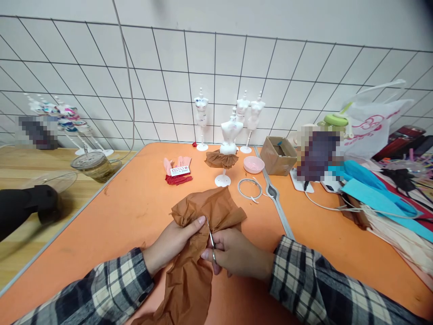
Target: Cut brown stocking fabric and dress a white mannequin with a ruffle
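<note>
A long piece of crinkled brown paper (191, 284) spreads over the orange table and drops toward the bottom edge. My left hand (177, 241) pinches its upper part, the thumb lying on top. In my right hand (233, 253) is a small pair of metal scissors (211, 239), fingers in the loops. The blades point away from me and lie against the brown paper beside my left thumb; whether they are apart I cannot tell. Just beyond stands a small white dress form (230, 133) with a gathered brown skirt (221, 159) around its lower part.
Behind are more dress forms (201, 113). A pink bowl (253, 164), a wire coil (249, 188) and a cardboard box (278, 155) stand right of centre. Pink and red pieces (178, 170) lie at left. A lidded jar (92, 166) and a black object (30, 205) are far left.
</note>
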Motion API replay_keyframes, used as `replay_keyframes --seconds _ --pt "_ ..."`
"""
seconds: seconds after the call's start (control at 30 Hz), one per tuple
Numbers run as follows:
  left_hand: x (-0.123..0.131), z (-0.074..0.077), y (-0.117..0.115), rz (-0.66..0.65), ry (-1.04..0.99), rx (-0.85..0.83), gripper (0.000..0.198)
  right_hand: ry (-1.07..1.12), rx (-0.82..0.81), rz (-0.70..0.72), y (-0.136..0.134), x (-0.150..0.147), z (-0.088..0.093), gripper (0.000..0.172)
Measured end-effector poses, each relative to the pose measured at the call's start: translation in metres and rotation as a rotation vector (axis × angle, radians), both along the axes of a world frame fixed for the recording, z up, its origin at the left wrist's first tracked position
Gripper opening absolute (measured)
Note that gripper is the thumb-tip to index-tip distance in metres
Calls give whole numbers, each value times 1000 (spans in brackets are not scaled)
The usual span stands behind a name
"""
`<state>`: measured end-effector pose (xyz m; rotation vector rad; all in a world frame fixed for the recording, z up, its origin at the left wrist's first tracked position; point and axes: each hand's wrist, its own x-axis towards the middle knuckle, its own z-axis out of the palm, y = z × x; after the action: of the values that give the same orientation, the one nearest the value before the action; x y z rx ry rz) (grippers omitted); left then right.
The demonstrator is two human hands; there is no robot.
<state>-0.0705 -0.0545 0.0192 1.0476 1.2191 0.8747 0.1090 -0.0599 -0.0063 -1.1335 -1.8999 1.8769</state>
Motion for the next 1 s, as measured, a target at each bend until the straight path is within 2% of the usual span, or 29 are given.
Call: replay_keyframes --seconds 0.1,0.27,0.53,0.67,0.77,1.0 --pt "-1 0 0 -46 27 67 40 -5 8 14 0 2 6 23" --pt "-2 -2 -1 -115 13 73 32 26 -11 29 1 5 14 26" --pt "-5 -4 2 -140 -28 84 31 17 -13 19 1 3 7 23" --pt "-6 -6 1 -207 -28 66 28 8 0 9 2 4 7 26" --pt "-6 -6 0 -210 -50 66 27 -12 -11 17 2 3 8 24" --pt "-5 -4 1 -187 -10 121 44 8 2 1 2 2 6 25"
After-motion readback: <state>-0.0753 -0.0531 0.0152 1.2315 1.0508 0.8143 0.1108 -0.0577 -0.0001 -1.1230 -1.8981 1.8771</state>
